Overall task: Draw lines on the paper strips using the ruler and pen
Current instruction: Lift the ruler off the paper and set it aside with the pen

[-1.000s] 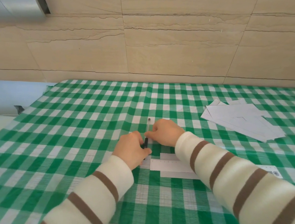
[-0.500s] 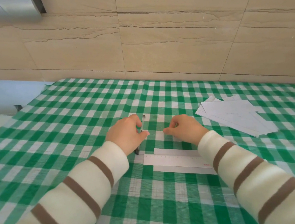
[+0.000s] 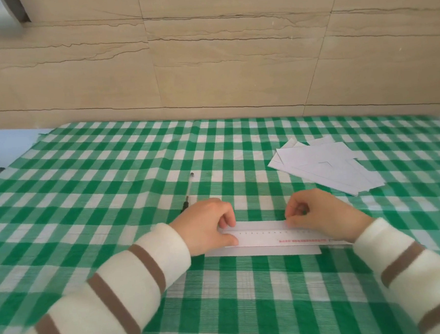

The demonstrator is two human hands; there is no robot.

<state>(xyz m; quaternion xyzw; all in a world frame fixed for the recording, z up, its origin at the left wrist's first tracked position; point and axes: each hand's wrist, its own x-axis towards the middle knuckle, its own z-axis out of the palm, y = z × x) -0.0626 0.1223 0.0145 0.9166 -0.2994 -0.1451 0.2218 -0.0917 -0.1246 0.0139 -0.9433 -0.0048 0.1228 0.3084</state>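
While both hands press down on the ruler (image 3: 270, 235), the step in hand appears to be lining it up on the paper strip (image 3: 263, 253) that lies under it, near the front of the table (image 3: 81, 179). The left hand (image 3: 205, 225) pinches the ruler's left end, thumb at the near edge and curled fingers at the far edge; the right hand (image 3: 321, 211) pins the right part with bent fingertips. Neither hand holds the pen (image 3: 188, 193), which lies loose on the checked cloth just beyond the left hand, its dark tip end partly hidden behind the knuckles. A white edge of the strip shows along the ruler's near side and also beyond its far side. More paper strips (image 3: 320, 166) lie fanned in a loose pile well apart to the right. No line is visible on the strip being worked, so this one seems not yet drawn. Next, one hand probably has to keep the ruler flat and steady while the other lets go, picks up the pen, and runs it along an edge; if the pressure eases, the ruler may slide on the paper.
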